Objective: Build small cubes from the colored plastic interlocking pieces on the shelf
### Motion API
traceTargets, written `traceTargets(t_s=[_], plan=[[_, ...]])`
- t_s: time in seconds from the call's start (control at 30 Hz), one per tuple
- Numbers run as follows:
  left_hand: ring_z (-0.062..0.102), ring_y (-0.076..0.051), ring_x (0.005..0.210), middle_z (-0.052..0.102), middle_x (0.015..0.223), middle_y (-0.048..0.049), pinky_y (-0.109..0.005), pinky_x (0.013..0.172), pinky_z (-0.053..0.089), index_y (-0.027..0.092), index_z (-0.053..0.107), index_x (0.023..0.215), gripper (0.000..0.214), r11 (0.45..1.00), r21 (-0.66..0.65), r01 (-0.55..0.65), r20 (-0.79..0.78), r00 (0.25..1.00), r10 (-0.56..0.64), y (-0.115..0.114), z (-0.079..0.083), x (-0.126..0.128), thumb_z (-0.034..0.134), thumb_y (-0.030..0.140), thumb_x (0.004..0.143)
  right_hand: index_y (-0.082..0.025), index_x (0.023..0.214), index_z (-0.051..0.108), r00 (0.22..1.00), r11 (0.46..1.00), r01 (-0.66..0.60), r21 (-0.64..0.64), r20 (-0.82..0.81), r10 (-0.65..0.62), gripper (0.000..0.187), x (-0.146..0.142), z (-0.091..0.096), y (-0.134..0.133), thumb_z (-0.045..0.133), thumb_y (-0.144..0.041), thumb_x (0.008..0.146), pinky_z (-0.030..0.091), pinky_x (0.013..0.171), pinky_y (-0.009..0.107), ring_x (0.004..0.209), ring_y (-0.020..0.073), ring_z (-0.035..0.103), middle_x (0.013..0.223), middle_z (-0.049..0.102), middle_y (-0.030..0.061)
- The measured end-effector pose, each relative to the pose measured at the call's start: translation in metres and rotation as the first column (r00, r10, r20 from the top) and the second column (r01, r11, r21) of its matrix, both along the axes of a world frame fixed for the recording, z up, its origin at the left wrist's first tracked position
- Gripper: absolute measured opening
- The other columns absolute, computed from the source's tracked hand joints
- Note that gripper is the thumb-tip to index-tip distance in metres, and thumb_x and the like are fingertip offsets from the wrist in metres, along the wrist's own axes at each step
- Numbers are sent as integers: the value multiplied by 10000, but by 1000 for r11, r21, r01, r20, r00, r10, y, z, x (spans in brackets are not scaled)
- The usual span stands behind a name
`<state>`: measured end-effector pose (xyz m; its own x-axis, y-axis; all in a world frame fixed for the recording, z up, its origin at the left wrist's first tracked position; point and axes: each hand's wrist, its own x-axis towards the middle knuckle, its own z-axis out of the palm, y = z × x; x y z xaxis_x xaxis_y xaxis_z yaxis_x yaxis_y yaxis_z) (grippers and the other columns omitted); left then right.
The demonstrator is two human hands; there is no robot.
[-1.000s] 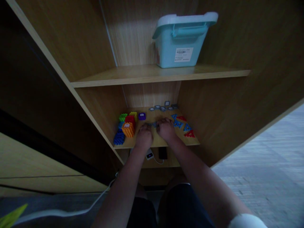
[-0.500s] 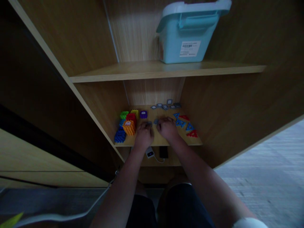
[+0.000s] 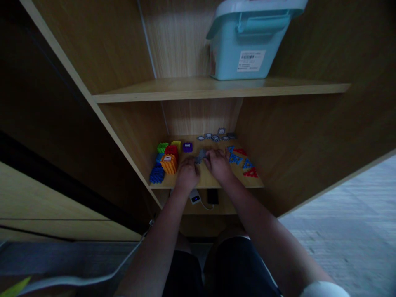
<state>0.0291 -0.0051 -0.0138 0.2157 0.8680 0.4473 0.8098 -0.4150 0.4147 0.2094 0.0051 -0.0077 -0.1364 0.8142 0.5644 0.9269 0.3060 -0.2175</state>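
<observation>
Over the middle shelf [image 3: 213, 181], my left hand [image 3: 187, 172] has its fingers closed on the edge of a small grey plastic tile [image 3: 197, 159]. Just to the right, my right hand [image 3: 218, 164] pinches another grey tile [image 3: 203, 153] between thumb and fingers. The two tiles touch or overlap; I cannot tell whether they are joined. Beside my left hand stand stacks of toothed tiles: an orange stack [image 3: 168, 164], a dark blue stack [image 3: 157, 174] and a purple stack [image 3: 187, 147]. Blue triangular pieces [image 3: 236, 159] lie near my right hand.
Several grey tiles [image 3: 215, 137] lie along the back of the shelf. Red triangles [image 3: 250, 172] lie by the right wall. A light-blue lidded bin [image 3: 241, 45] stands on the shelf above. Below are a white device [image 3: 194, 196] with a cable and a black one [image 3: 213, 196].
My right hand has brought its grey tile left and slightly back, up to the tile in my left hand. More of both tiles shows now. The view has shifted slightly.
</observation>
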Motion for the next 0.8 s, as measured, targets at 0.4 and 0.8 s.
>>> traceTargets(t_s=[0.4,0.8], plan=[[685,-291,1271,730,1319,-176,-429,1136,556,114,579,1450,558,993,-5,-120,98,988,119,1,-3,-1,508,15,906,-230,1227,664,979,976,-198,-85,36,202,229,-5,-3,13,665,-275,1002,250,1254,583,1169,310,635,1159,769,106],[709,-294,1198,753,1267,-170,-437,1097,568,132,646,1335,417,991,-60,-123,114,985,130,0,0,-1,514,44,949,-221,1249,663,973,970,-222,-102,49,228,246,-5,-6,18,663,-296,1015,297,1214,505,1127,301,655,1152,784,98]])
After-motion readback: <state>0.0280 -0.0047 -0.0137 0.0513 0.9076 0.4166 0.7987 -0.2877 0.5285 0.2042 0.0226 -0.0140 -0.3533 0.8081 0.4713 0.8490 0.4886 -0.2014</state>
